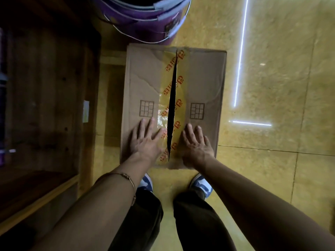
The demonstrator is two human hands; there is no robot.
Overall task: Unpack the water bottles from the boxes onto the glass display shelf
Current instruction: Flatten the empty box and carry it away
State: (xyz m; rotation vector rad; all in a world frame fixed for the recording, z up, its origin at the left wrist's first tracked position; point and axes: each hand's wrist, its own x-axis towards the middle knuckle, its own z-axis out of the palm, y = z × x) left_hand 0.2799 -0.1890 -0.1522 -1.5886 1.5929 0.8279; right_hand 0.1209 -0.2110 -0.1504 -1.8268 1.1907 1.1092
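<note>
Head view looks straight down at a glossy yellow tiled floor (272,178), which mirrors thin white strips of light on the right. Along the left side runs a dark wooden cabinet (45,87), too dim to make out in detail. At the top edge stands a stack of purple buckets (145,20) with wire handles, just behind the box.

Centre of the floor holds the cardboard box (204,84), lying flat with its two top flaps closed but parted along the middle seam, where a narrow dark slit shows. Yellowish tape (165,91) with red print runs the length of that seam and is split along it. Each flap carries a small printed grid. What is inside the box cannot be seen.

Both hands lie on the near end of the box top, one on each flap. The left hand (145,140) rests flat with its fingers spread wide, thumb beside the slit. The right hand (196,145) rests likewise, fingers straight and loosely spread. A thin bracelet (129,180) circles the left wrist. Blue and white shoes (201,185) stand just short of the box.
</note>
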